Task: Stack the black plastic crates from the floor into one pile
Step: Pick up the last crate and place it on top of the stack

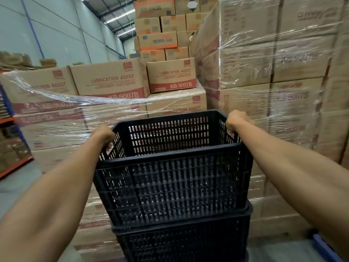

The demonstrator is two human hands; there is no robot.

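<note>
The top crate [170, 167] sat on a second black crate [185, 241] beneath it, the two forming the pile directly in front of the person, with shrink-wrapped pallets of cartons [79, 114] behind the pile and a taller wrapped stack [273, 72] to the right of it. Whether the top crate was fully seated in the lower one or hung just above it could not be told, though its base appeared to meet the lower rim. Judged by its looks, the top crate was a stiff, slotted plastic shell, empty inside, so it was probably light for its bulk and unlikely to flex or break; the thick rolled rim seemed the natural place to hold it, one hand on each short side, since the vented walls offer little for the palm. That was how it was held. The left hand [104, 134] was closed over the rim on the left side of the top crate, fingers curled down out of sight on the outer wall. The right hand [236, 121] was likewise wrapped around the rim at the far right corner, knuckles up. Both arms reached out nearly straight. The floor beside the pile showed no other crates in view, so how many remained could not be told.
</note>
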